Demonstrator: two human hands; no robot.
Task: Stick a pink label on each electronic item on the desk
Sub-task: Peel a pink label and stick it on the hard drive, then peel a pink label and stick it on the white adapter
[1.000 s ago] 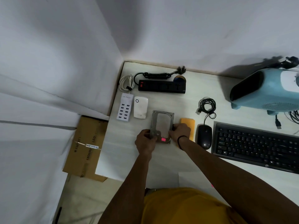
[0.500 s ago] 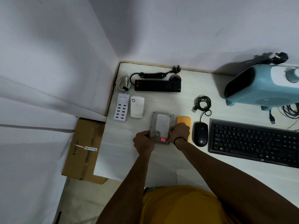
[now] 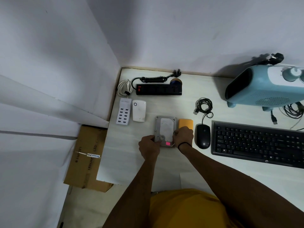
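Fingers of both our hands grip the hard drive (image 3: 165,129) from its two sides: the left hand (image 3: 149,148) curls round its left edge, the right hand (image 3: 183,136) round its right edge. It lies flat on the counter (image 3: 164,106) about midway between the back and front edges, and a pink label (image 3: 168,143) is stuck near its front end, between our hands.

By size, we see the pale blue fan heater (image 3: 266,86) at the back right, then the black keyboard (image 3: 258,143) toward the right edge, its small logo too blurred to read. A cardboard box (image 3: 87,157) on the floor past the left edge shows the printed letters "LED". The black power strip (image 3: 158,89) lies near the back left corner. A white multi-port charger (image 3: 123,111) has faint writing we cannot make out, with a white adapter (image 3: 139,110) just beside it. A black mouse (image 3: 203,136) sits left of the keyboard, and an orange pad (image 3: 185,123) touches our right hand.
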